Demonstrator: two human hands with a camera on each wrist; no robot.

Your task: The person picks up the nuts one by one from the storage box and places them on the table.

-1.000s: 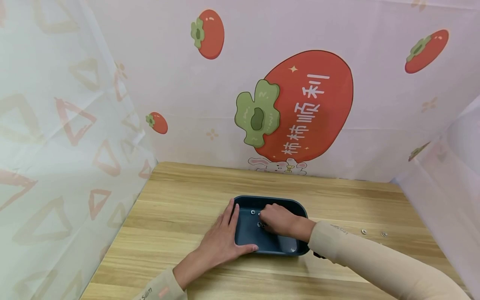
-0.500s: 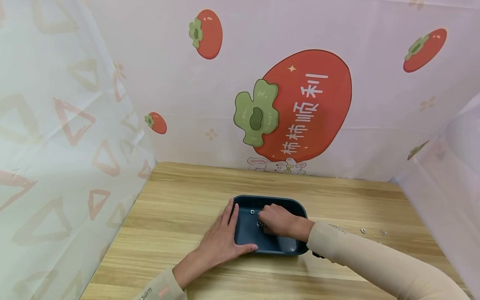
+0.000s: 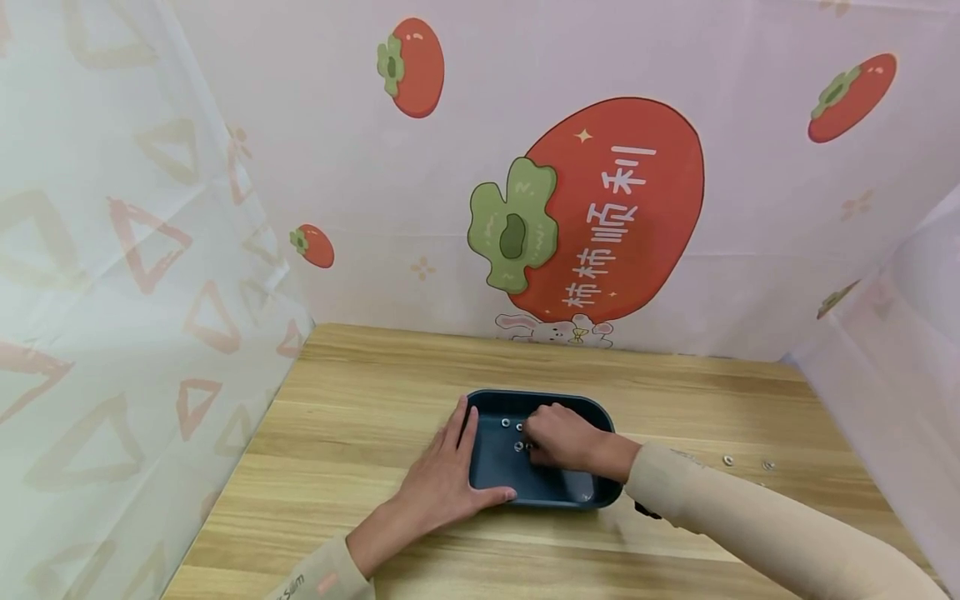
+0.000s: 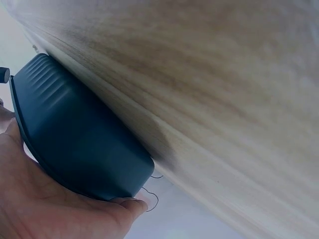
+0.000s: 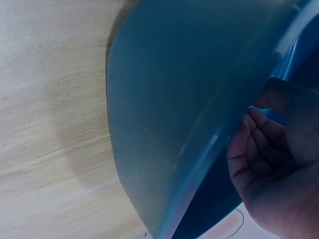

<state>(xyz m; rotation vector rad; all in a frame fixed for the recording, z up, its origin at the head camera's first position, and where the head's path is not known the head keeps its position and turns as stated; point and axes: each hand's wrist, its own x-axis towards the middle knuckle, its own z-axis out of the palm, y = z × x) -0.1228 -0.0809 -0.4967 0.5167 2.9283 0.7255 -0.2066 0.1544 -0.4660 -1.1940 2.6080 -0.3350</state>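
Observation:
A dark blue rectangular tray [image 3: 491, 483] stands on the wooden table. My left hand [image 3: 442, 479] holds its left end, fingers straight along the far-left rim and thumb along the near rim; the left wrist view shows this hand against the tray's outer wall. My right hand [image 3: 566, 437] reaches inside with curled fingers, and the right wrist view shows thumb and forefinger [image 5: 244, 132] close together. At those fingertips lies a small metal nut [image 3: 529, 447], partly hidden by the hand. Several other small ring-shaped nuts [image 3: 506, 423] lie in the tray, left of the right hand.
More small metal nuts [image 3: 728, 460] lie on the table [image 3: 360, 392] to the right of the tray, partly behind the right sleeve [image 3: 735, 508]. White cloth walls [image 3: 360, 167] with printed fruit stand at the back and both sides.
My right hand has shifted slightly to the right inside the tray, so more of the nuts beside its fingers show. The left hand and tray stay put.

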